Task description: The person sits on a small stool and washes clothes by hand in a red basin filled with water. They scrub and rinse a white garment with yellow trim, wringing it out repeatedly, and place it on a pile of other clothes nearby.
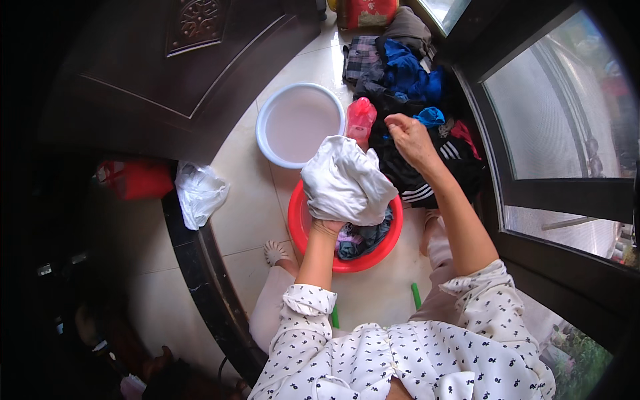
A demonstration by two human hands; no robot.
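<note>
A wet-looking white cloth [347,180] is draped over my left hand [330,226], above a red plastic basin [296,227]. The cloth hides most of that hand's fingers. Dark and lilac clothes [367,240] lie inside the basin. My right hand [407,135] is raised to the right of the cloth, apart from it, fingers curled; whether anything small is between them cannot be told. Just left of it stands a pink translucent plastic bottle [361,120]. Beyond the red basin is a light blue basin [261,125] of cloudy water.
Clothes in black, blue and plaid [410,75] are heaped on the tiled floor at the right, beside a dark-framed glass door [505,150]. A dark panelled door [200,90] stands at the left. A white plastic bag [200,192] lies by the dark threshold [187,255].
</note>
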